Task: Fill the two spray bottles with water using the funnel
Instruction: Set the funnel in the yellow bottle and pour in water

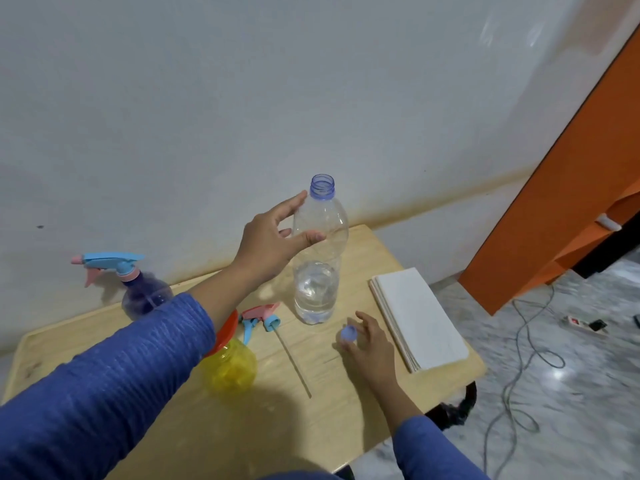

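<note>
A clear water bottle (pixel 318 268) stands uncapped at the table's middle, about a third full. My left hand (pixel 273 237) is at its upper part, fingers spread around the shoulder, thumb touching. My right hand (pixel 367 341) rests on the table and pinches the bottle's blue cap (pixel 348 333). A yellow spray bottle (pixel 232 368) stands in front of my left arm with a red funnel (pixel 227 332) in its neck. Its pink and blue spray head (pixel 259 318) lies beside it with the dip tube on the table. A purple spray bottle (pixel 145 296) with its trigger head on stands at the back left.
A stack of white folded cloths or paper (pixel 419 317) lies at the right side of the wooden table (pixel 311 427). The wall is right behind the table. On the floor to the right are grey cables (pixel 519 368), a power strip and an orange cabinet (pixel 561 202).
</note>
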The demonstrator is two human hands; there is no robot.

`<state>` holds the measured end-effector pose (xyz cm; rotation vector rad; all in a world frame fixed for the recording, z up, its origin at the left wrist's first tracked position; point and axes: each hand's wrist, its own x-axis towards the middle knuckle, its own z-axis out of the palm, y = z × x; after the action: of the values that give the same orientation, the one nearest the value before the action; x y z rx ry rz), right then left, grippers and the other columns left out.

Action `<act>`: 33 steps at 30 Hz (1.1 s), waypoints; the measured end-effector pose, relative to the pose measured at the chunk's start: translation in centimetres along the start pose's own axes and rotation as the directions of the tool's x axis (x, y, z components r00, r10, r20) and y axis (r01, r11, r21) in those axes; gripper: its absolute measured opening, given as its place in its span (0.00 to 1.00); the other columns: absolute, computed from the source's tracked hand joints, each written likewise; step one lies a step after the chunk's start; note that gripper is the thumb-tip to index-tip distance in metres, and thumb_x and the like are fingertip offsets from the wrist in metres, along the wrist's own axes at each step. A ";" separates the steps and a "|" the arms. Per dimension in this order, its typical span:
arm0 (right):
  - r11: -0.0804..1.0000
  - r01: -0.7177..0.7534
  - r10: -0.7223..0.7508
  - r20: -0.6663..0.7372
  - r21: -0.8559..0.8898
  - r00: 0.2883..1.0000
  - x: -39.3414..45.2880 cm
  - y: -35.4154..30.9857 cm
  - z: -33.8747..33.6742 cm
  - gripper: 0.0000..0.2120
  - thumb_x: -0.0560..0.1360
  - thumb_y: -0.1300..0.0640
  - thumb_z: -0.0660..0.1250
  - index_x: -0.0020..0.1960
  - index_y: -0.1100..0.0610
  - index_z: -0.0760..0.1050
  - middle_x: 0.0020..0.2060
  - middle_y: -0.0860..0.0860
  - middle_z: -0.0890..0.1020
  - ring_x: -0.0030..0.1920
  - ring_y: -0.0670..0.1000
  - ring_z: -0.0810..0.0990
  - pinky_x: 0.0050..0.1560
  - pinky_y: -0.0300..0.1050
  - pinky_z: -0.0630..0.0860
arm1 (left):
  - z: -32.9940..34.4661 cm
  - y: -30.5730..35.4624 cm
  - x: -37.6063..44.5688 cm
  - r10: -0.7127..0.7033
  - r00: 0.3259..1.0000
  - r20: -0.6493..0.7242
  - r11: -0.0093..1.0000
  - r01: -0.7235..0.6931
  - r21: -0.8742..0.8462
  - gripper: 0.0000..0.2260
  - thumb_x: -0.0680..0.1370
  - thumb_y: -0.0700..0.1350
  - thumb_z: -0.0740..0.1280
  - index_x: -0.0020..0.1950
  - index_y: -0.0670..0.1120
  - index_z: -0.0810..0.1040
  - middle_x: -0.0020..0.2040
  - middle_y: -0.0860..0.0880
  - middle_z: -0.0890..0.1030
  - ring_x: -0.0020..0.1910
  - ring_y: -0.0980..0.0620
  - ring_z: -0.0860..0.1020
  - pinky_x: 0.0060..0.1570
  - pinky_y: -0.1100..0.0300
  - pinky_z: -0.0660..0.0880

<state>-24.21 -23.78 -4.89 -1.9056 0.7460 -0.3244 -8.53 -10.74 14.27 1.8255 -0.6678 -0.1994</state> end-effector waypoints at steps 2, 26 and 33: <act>0.996 0.018 -0.017 0.010 -0.093 1.000 -0.1 1.3 0.6 0.28 0.67 0.55 0.74 0.66 0.53 0.71 0.59 0.44 0.75 0.59 0.43 0.73 0.54 0.30 0.65 | 0.2 0.1 -0.1 -0.006 1.000 0.001 1.000 0.006 -0.004 0.32 0.67 0.52 0.75 0.69 0.56 0.69 0.67 0.54 0.74 0.65 0.59 0.71 0.64 0.61 0.70; 0.752 0.590 -0.611 -0.027 0.294 0.791 7.7 -15.7 0.4 0.47 0.60 0.49 0.79 0.69 0.31 0.54 0.56 0.55 0.74 0.57 0.49 0.79 0.61 0.39 0.74 | -2.3 1.9 -0.4 -0.091 0.996 0.000 0.988 0.090 0.126 0.30 0.73 0.53 0.71 0.72 0.51 0.66 0.70 0.54 0.70 0.69 0.59 0.68 0.66 0.63 0.66; 0.651 0.715 -0.758 0.287 0.257 0.586 8.9 -17.9 1.6 0.47 0.60 0.54 0.80 0.68 0.30 0.57 0.52 0.57 0.73 0.49 0.48 0.80 0.56 0.38 0.75 | -7.9 0.7 -10.6 -0.075 0.860 -0.505 0.993 0.019 -0.115 0.20 0.73 0.51 0.65 0.65 0.51 0.72 0.59 0.59 0.76 0.59 0.68 0.74 0.57 0.74 0.70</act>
<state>-10.21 -23.07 9.39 -2.0017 -0.3766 -0.4831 -13.98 1.24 15.75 1.6909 -0.2309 0.2131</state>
